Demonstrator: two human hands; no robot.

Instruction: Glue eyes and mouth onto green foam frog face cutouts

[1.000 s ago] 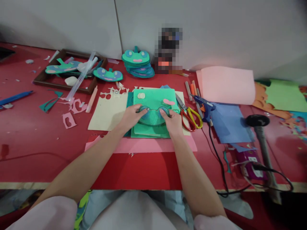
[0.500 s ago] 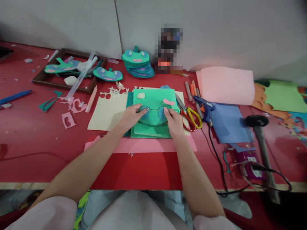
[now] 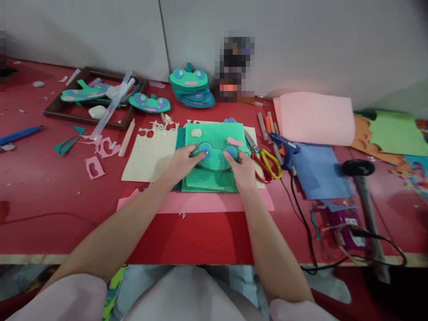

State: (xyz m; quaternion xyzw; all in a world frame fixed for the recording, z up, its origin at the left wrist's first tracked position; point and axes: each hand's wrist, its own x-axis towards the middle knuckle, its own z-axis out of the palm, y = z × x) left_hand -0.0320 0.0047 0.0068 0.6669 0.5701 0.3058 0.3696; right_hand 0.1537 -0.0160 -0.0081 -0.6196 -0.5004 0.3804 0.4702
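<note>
A green felt frog face (image 3: 216,159) with blue eye circles is gripped at its two sides above a stack of green felt sheets (image 3: 214,133). My left hand (image 3: 187,161) is closed on its left side, the thumb on the left eye. On the other side my right hand (image 3: 242,169) pinches it, the thumb near the right eye. Off-white felt circles (image 3: 196,133) and a pink felt strip (image 3: 235,141) lie on the top sheet. Scissors (image 3: 265,162) with red and yellow handles rest beside my right hand.
Finished frog faces (image 3: 190,84) are piled at the back. A brown frame (image 3: 90,120) holds glue sticks and another frog face. To the right are a blue glue gun (image 3: 282,147) with its cord, pink sheets (image 3: 316,118), blue felt (image 3: 321,171) and a hammer-like tool (image 3: 368,205).
The frog face has tipped, so its front and blue eyes show more fully towards me. Both hands keep hold of it in nearly the same place.
</note>
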